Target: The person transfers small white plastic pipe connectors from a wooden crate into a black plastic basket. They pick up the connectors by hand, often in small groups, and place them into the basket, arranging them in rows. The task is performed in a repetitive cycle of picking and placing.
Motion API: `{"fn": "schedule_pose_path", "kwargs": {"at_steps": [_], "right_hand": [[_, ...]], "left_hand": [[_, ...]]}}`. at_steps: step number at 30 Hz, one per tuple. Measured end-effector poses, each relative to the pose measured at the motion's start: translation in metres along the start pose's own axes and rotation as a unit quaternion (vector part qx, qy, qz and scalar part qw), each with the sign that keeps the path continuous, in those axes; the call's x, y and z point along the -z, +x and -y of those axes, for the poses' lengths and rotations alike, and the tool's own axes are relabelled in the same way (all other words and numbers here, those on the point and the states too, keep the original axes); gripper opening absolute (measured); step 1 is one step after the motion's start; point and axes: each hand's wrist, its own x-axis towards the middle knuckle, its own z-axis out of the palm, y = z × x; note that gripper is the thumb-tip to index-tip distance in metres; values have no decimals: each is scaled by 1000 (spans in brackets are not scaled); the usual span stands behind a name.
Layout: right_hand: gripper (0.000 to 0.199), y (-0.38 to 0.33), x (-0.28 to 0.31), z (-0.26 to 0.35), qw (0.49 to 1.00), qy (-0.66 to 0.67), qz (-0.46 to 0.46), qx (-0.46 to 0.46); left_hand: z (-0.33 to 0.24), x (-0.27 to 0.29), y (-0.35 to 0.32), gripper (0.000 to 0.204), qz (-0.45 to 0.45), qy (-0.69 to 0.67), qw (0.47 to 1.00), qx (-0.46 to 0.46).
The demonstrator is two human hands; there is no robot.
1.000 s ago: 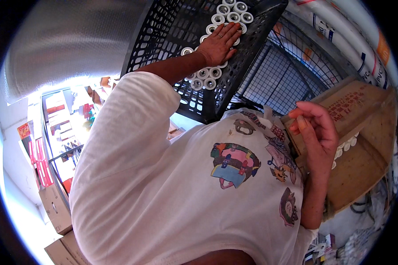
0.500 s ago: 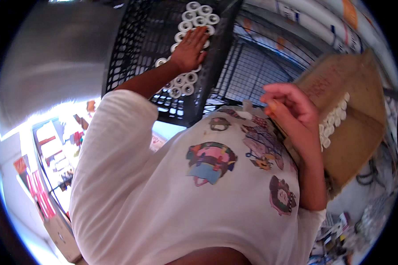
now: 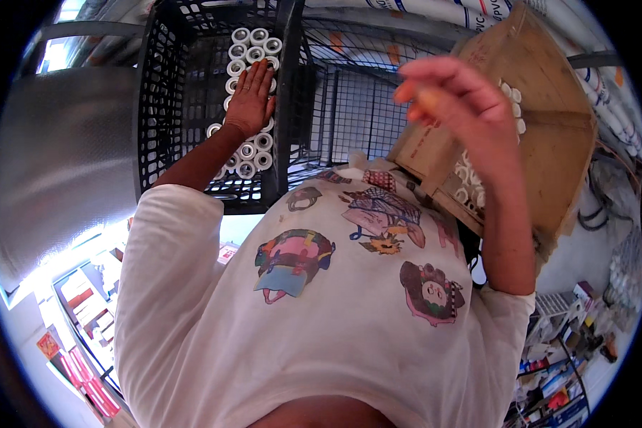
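Inside the black crate (image 3: 289, 107), the left hand (image 3: 251, 103) lies flat, fingers together, on white ring-ended fittings (image 3: 236, 68); a sideways push could topple their rows. Right of the crate, the right hand (image 3: 460, 96) curls loosely; blur hides whether it grips anything.

White glare, probably daylight, washes out shelving (image 3: 89, 294) at lower left and brightens the lower edge of a silvery roll (image 3: 71, 157); fisheye curvature bends the black-rimmed surroundings, and blur softens the right hand (image 3: 471, 107) at upper right.
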Motion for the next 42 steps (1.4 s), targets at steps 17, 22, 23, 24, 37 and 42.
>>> {"fn": "schedule_pose_path", "kwargs": {"at_steps": [17, 22, 23, 24, 37, 42], "right_hand": [[27, -123, 182, -89, 855, -439, -101, -255], [35, -128, 168, -93, 843, -470, -75, -249], [36, -129, 170, -97, 844, -471, -62, -247], [37, -130, 172, -99, 845, -472, -49, -244], [36, -128, 170, -99, 776, -572, 7, -266], [32, -123, 160, -98, 782, -571, 1, -251]], "left_hand": [[0, -3, -2, 59, 1, 14, 1000, -3], [0, -2, -3, 58, -3, 5, 1000, -4], [0, -2, -2, 58, -5, 4, 1000, -5], [0, -1, -2, 58, -6, 3, 1000, -5], [-4, 7, 0, 54, -9, -2, 1000, 1], [-3, 8, -1, 54, 0, 8, 1000, 1]]}}
